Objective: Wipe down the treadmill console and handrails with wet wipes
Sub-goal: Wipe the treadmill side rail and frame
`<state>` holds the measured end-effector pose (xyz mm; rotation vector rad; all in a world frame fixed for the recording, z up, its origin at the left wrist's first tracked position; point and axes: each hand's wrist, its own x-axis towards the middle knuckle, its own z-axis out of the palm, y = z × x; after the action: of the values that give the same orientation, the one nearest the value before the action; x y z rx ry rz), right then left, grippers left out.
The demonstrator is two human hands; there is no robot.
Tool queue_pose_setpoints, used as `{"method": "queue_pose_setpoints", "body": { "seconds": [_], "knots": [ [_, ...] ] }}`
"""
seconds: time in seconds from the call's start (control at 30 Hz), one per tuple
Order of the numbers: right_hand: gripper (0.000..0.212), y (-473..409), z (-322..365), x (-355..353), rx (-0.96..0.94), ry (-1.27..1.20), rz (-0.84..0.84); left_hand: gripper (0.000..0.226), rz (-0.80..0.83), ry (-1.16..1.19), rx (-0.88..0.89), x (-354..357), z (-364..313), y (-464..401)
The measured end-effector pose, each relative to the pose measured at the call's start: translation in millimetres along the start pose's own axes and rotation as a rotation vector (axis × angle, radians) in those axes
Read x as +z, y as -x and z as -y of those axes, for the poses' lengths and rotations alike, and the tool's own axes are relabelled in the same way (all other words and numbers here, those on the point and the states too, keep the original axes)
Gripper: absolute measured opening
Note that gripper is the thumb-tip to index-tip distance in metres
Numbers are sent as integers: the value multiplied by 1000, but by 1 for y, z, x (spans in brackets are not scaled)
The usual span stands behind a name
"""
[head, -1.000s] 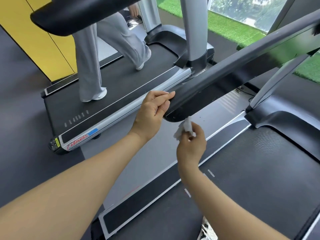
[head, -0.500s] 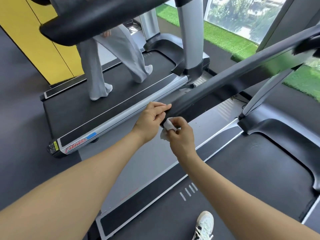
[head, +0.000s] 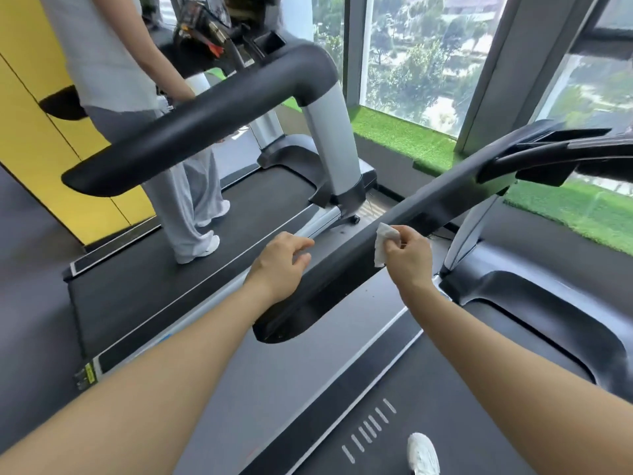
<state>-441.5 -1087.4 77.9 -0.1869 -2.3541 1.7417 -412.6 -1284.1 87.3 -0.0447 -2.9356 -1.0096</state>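
A long dark grey handrail (head: 424, 210) of my treadmill runs from lower left to upper right across the view. My right hand (head: 409, 257) pinches a crumpled white wet wipe (head: 383, 243) and presses it against the rail's near side, partway up from its rounded end. My left hand (head: 279, 265) rests on the rail's far side, lower down, fingers loosely curled over its top edge. The console (head: 555, 156) shows at the right edge, only partly in view.
Another person (head: 144, 132) in grey trousers stands on the neighbouring treadmill (head: 144, 289) to the left, whose black handrail (head: 191, 132) juts toward me. My white shoe (head: 423, 454) is on my treadmill belt (head: 445, 389). Windows and green turf lie ahead, with a yellow wall to the left.
My right hand with the wipe has slid up the handrail from its rounded end. The left hand shifted up along the rail too, and my view has lifted toward the windows.
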Motion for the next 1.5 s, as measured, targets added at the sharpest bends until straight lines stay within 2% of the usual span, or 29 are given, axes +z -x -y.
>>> {"method": "queue_pose_setpoints", "body": {
  "seconds": [0.17, 0.37, 0.43, 0.53, 0.7, 0.9, 1.03, 1.2, 1.33, 1.5],
  "knots": [
    [26, -90, -8, -40, 17, 14, -19, 31, 1, 7, 4, 40, -55, -70],
    [34, -216, -29, -104, -20, 162, -19, 31, 32, 36, 2, 98, -135, -171],
    [30, -259, -38, -120, -30, 199, -34, 32, 18, 63, 2, 117, -155, -200],
    [21, -302, -46, -137, -69, 295, -19, 33, 27, 65, -6, 143, -166, -226],
    [23, -360, -61, -156, -176, 420, 35, 36, 66, -6, -23, 177, -156, -253],
    [26, -380, -100, -148, -347, 710, 206, 42, 116, 8, -25, 194, -147, -255],
    [29, -360, -101, -136, -333, 673, 271, 43, 153, 42, -24, 189, -142, -257],
    [28, -304, -90, -100, -482, 606, 499, 42, 144, 57, -24, 189, -143, -258],
    [39, -328, -84, -121, -548, 713, 659, 43, 152, 57, -7, 189, -139, -258],
    [32, -396, -89, -162, -349, 915, 438, 43, 124, 44, 3, 192, -135, -257]
  ]
}}
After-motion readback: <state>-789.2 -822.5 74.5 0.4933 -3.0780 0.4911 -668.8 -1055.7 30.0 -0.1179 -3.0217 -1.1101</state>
